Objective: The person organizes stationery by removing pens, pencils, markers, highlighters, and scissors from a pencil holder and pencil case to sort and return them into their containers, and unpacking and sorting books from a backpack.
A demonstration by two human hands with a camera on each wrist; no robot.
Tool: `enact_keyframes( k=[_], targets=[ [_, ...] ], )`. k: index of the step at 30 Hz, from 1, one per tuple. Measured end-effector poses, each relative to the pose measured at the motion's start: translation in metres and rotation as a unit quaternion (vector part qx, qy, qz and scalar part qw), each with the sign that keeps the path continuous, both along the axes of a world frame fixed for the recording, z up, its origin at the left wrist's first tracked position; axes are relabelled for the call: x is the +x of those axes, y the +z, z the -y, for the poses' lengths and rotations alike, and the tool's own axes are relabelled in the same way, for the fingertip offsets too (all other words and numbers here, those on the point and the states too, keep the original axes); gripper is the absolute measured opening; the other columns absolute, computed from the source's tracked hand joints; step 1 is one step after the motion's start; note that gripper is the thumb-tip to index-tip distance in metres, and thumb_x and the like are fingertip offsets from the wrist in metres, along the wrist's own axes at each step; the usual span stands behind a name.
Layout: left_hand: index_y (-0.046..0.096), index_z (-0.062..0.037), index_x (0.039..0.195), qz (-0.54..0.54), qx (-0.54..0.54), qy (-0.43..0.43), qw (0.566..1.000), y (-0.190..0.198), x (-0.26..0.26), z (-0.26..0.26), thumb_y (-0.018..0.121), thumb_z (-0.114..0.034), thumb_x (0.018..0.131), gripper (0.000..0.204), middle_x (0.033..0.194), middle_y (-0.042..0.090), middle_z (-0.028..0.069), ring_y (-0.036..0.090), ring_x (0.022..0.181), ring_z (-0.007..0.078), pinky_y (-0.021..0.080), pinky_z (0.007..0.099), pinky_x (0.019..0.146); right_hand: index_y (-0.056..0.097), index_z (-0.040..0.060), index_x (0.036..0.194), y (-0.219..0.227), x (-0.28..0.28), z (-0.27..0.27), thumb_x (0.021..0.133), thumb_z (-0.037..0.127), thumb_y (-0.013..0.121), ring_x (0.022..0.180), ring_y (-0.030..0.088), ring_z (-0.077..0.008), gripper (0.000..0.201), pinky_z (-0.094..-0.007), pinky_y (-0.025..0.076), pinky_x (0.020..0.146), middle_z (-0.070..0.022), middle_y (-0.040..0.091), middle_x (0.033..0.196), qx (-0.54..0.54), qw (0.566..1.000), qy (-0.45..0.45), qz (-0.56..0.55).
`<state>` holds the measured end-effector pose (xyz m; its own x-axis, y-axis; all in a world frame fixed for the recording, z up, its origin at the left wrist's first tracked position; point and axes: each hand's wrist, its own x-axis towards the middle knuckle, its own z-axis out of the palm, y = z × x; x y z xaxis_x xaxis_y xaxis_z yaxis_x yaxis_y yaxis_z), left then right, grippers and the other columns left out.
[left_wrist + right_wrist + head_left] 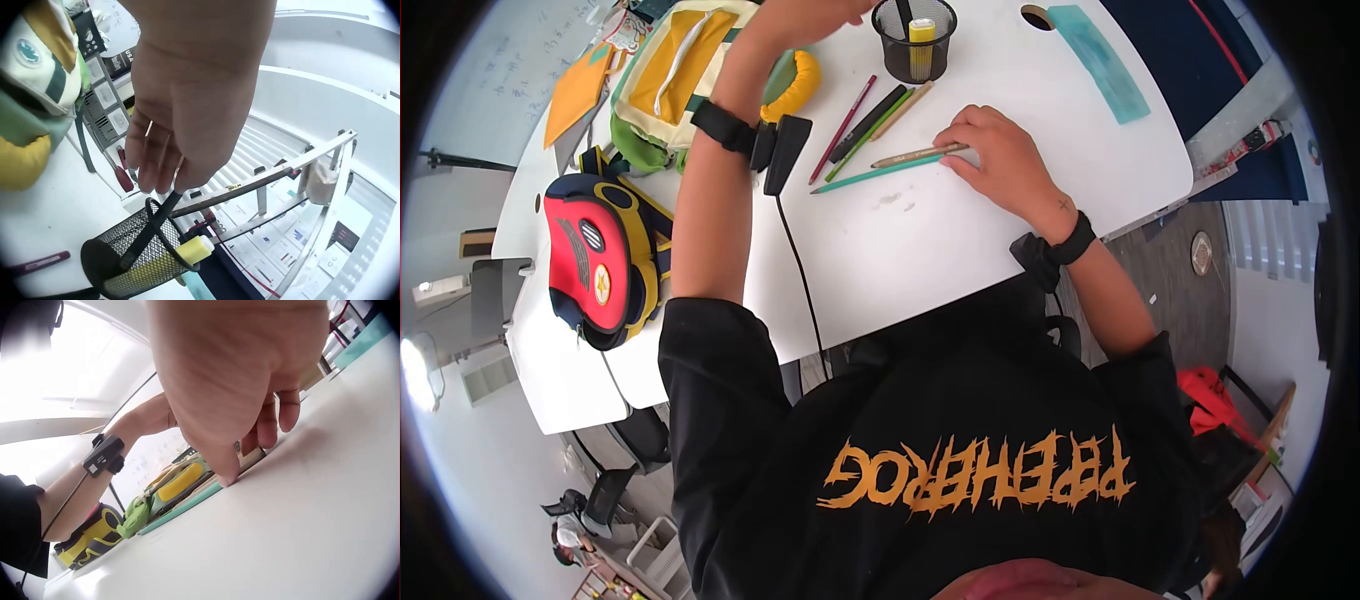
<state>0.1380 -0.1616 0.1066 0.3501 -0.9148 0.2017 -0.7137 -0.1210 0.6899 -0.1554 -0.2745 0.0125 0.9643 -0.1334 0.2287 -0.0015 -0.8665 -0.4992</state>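
My left hand (818, 14) reaches over a black mesh pen cup (887, 60). In the left wrist view its fingertips pinch the top of a slim black pen (145, 236) whose lower end is inside the cup. A yellow tube with a white end (195, 250) leans in the same cup. My right hand (1003, 160) rests low on the table, its thumb and fingers around the end of a brown pencil (903, 158). Just below the brown one lies a teal pencil (862, 179), its end near the thumb.
A dark red pencil (842, 132), a thick black pen (868, 122), a green pencil (863, 149) and a tan pencil (902, 110) lie beside the cup. Left are a cream-and-green bag (635, 95) and a red backpack (580, 255). A teal strip (1100, 65) lies at far right.
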Motion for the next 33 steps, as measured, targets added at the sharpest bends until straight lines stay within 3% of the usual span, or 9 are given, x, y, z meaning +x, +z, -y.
enact_keyframes(
  k=[6, 12, 16, 18, 21, 26, 27, 30, 33],
  targets=[
    [0.078, 0.0002, 0.109, 0.110, -0.043, -0.021, 0.993, -0.005, -0.025, -0.011, 0.070, -0.008, 0.088, 0.024, 0.100, 0.079, 0.0136, 0.074, 0.082, 0.0249, 0.060, 0.0348, 0.076, 0.074, 0.0064, 0.105, 0.002, -0.006, 0.005, 0.092, 0.007, 0.077, 0.103, 0.065, -0.0267, 0.014, -0.0383, 0.054, 0.089, -0.0062, 0.067, 0.104, 0.004, 1.000, 0.005, -0.001],
    [0.080, -0.0003, 0.100, 0.126, -0.009, -0.031, 0.992, -0.006, -0.039, -0.018, 0.072, -0.007, 0.084, 0.019, 0.091, 0.076, 0.0150, 0.073, 0.083, 0.0289, 0.059, 0.0369, 0.076, 0.074, 0.0054, 0.108, -0.002, -0.011, 0.002, 0.091, 0.004, 0.076, 0.097, 0.068, -0.0269, 0.017, -0.0381, 0.055, 0.086, -0.0076, 0.068, 0.105, 0.023, 1.000, 0.009, 0.004],
    [0.076, 0.0012, 0.100, 0.198, -0.051, -0.041, 0.978, -0.006, -0.051, -0.031, 0.074, -0.009, 0.091, 0.014, 0.083, 0.074, 0.0113, 0.070, 0.073, 0.0221, 0.057, 0.0327, 0.068, 0.075, 0.0085, 0.104, -0.009, -0.011, 0.003, 0.092, 0.008, 0.076, 0.095, 0.067, -0.0274, 0.012, -0.0387, 0.055, 0.085, -0.0059, 0.067, 0.103, 0.028, 0.999, -0.002, 0.015],
    [0.077, -0.0025, 0.109, 0.186, 0.030, -0.003, 0.982, -0.009, -0.054, -0.042, 0.076, -0.008, 0.088, 0.021, 0.099, 0.075, 0.0076, 0.070, 0.090, 0.0211, 0.057, 0.0334, 0.085, 0.074, 0.0078, 0.106, -0.009, -0.012, 0.004, 0.094, 0.006, 0.074, 0.088, 0.067, -0.0272, 0.012, -0.0381, 0.056, 0.081, -0.0057, 0.068, 0.106, 0.101, 0.994, 0.007, 0.040],
    [0.075, -0.0034, 0.095, 0.159, 0.016, 0.019, 0.987, -0.009, -0.064, -0.062, 0.074, -0.005, 0.079, 0.016, 0.095, 0.073, 0.0076, 0.068, 0.085, 0.0241, 0.057, 0.0350, 0.081, 0.074, 0.0064, 0.108, 0.002, -0.016, 0.005, 0.096, 0.005, 0.074, 0.077, 0.063, -0.0196, 0.013, -0.0323, 0.053, 0.074, -0.0034, 0.069, 0.104, 0.150, 0.985, 0.013, 0.087],
    [0.074, -0.0034, 0.098, 0.131, 0.044, 0.011, 0.990, -0.006, -0.074, -0.091, 0.073, -0.004, 0.083, 0.015, 0.098, 0.074, 0.0052, 0.068, 0.085, 0.0197, 0.056, 0.0325, 0.081, 0.076, 0.0049, 0.113, 0.036, -0.012, 0.017, 0.097, 0.006, 0.074, 0.072, 0.052, -0.0089, 0.016, -0.0240, 0.044, 0.066, -0.0005, 0.070, 0.099, 0.183, 0.972, 0.009, 0.150],
    [0.076, -0.0047, 0.097, 0.067, -0.025, 0.029, 0.997, -0.008, -0.076, -0.095, 0.076, -0.006, 0.082, 0.016, 0.094, 0.074, 0.0051, 0.069, 0.083, 0.0196, 0.057, 0.0323, 0.077, 0.077, 0.0045, 0.114, 0.041, -0.008, 0.019, 0.097, 0.007, 0.074, 0.071, 0.049, -0.0065, 0.017, -0.0224, 0.041, 0.064, 0.0003, 0.070, 0.097, 0.167, 0.967, 0.007, 0.193],
    [0.076, -0.0049, 0.099, -0.022, -0.106, 0.077, 0.991, -0.015, -0.065, -0.108, 0.078, -0.010, 0.085, 0.015, 0.088, 0.075, 0.0037, 0.069, 0.079, 0.0164, 0.056, 0.0292, 0.071, 0.079, 0.0047, 0.113, 0.057, 0.005, 0.023, 0.097, 0.008, 0.076, 0.067, 0.048, -0.0061, 0.016, -0.0227, 0.040, 0.062, 0.0003, 0.071, 0.098, 0.133, 0.965, -0.011, 0.227],
    [0.076, -0.0032, 0.098, -0.006, -0.018, 0.126, 0.992, -0.020, -0.054, -0.122, 0.080, -0.016, 0.087, 0.017, 0.086, 0.075, 0.0064, 0.070, 0.077, 0.0184, 0.056, 0.0302, 0.070, 0.079, 0.0062, 0.114, 0.068, 0.021, 0.028, 0.097, 0.009, 0.077, 0.067, 0.048, -0.0055, 0.018, -0.0215, 0.040, 0.062, 0.0009, 0.071, 0.098, 0.100, 0.968, -0.005, 0.230]
  ],
)
